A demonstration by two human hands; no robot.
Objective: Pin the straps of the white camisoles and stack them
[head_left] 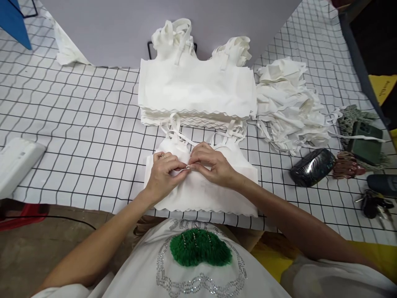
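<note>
A white strappy crop top [214, 196] lies flat before me at the table's near edge, its wavy hem toward my body. Over its upper part, my left hand [163, 174] pinches a thin white strap [179, 170] between thumb and fingers. Fingertips of my right hand [214, 165] close on the same strap, almost touching the left ones. Between the two hands shows a small pale strap fitting [187, 167], too small to make out fully. Just beyond lies a neat stack of similar white tops [198, 89], straps pointing away.
Right of the stack is a loose heap of white garments [288, 107]. A dark glossy case [312, 167], a green phone [366, 142] and keys [374, 205] lie farther right. A white device [20, 165] sits at left. A large grey panel [173, 29] stands behind.
</note>
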